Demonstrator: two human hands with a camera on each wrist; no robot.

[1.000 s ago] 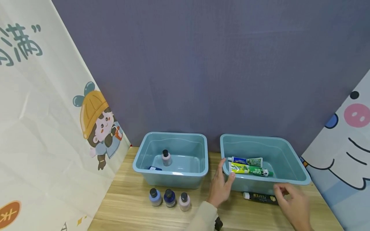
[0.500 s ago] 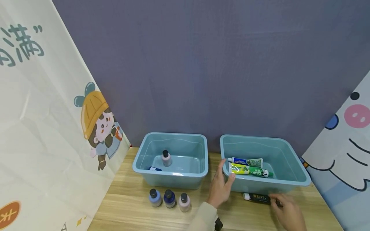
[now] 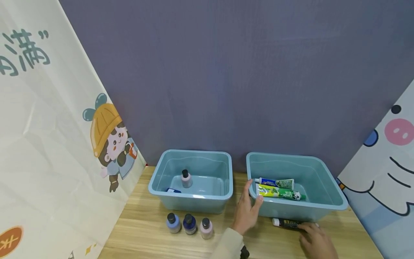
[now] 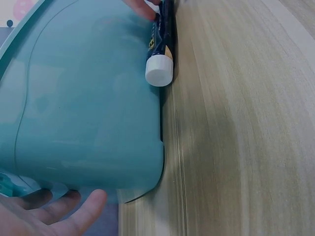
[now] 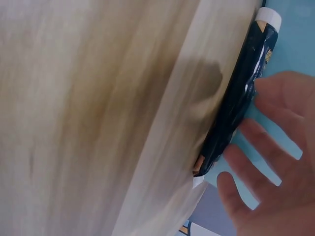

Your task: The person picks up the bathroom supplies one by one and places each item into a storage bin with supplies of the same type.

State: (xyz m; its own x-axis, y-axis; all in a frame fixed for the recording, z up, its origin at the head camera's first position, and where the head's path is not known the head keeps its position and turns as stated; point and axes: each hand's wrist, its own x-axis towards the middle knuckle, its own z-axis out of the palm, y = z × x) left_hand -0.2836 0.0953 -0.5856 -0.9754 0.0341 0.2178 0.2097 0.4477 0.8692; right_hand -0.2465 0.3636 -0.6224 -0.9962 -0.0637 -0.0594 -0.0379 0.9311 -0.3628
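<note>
A black toothpaste tube (image 3: 288, 223) with a white cap lies on the wooden table against the front of the right blue bin (image 3: 291, 209). My right hand (image 3: 318, 241) reaches its right end; in the right wrist view the extended fingers (image 5: 251, 172) spread along the tube, fingertips right at its side. My left hand (image 3: 246, 212) rests at the bin's front left corner, thumb on the front rim and fingers along the left side. Inside this bin lie a green and yellow toothpaste tube (image 3: 279, 192) and a blue and green tube (image 3: 276, 183).
A second blue bin (image 3: 194, 203) stands to the left, holding an upright pink bottle (image 3: 186, 180) and a dark blue item (image 3: 173, 190). In front stand a light blue bottle (image 3: 174, 225), a navy bottle (image 3: 189, 225) and a pink bottle (image 3: 206, 229). A grey wall (image 3: 207, 72) rises behind.
My right hand has come down and left onto the black toothpaste tube, whose right end now shows beyond the fingers. The left hand has stayed at the bin's corner.
</note>
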